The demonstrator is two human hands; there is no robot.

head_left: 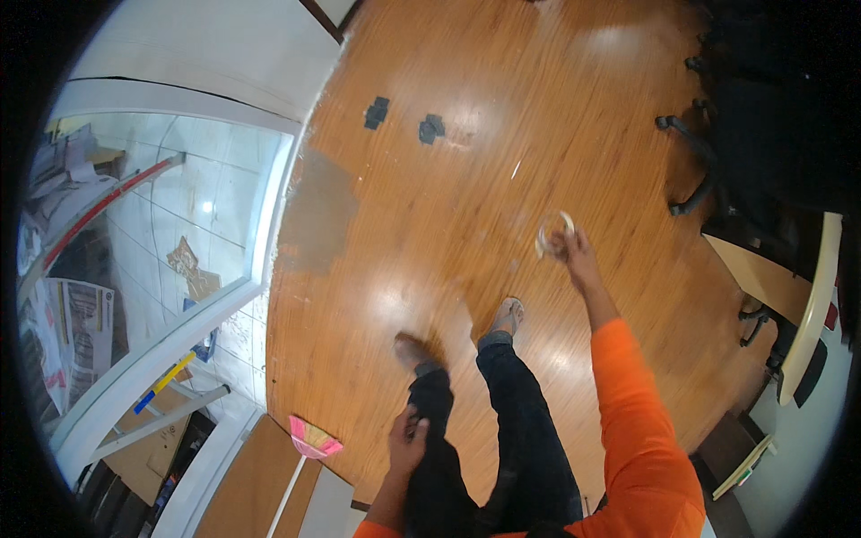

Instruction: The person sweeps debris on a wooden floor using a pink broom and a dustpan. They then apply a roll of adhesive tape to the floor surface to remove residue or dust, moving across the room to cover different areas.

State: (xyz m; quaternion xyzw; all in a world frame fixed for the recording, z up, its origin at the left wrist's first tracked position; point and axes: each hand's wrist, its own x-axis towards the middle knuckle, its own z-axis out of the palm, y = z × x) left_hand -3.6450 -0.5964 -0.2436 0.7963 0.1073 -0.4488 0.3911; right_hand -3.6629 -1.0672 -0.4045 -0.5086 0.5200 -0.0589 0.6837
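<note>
My right hand [576, 255] reaches out over the wooden floor with its fingers closed on a ring-shaped roll of tape [542, 240]. The roll is pale and partly see-through, and slightly blurred. Beside my left thigh hangs my left hand [408, 441], its fingers loosely bent and apart, with nothing visible in it. My orange right sleeve [632, 394] stretches up from the lower edge. Both feet in sandals [508, 314] are on the floor, the left one smeared by motion.
Two dark patches [431, 128] lie on the wood-look floor [404, 233], near a grey worn area [314, 215]. At the left stands a white-framed glass partition [273, 211]. A pink broom [314, 438] leans at the lower left. Chair legs [691, 170] and a desk [762, 264] stand at the right.
</note>
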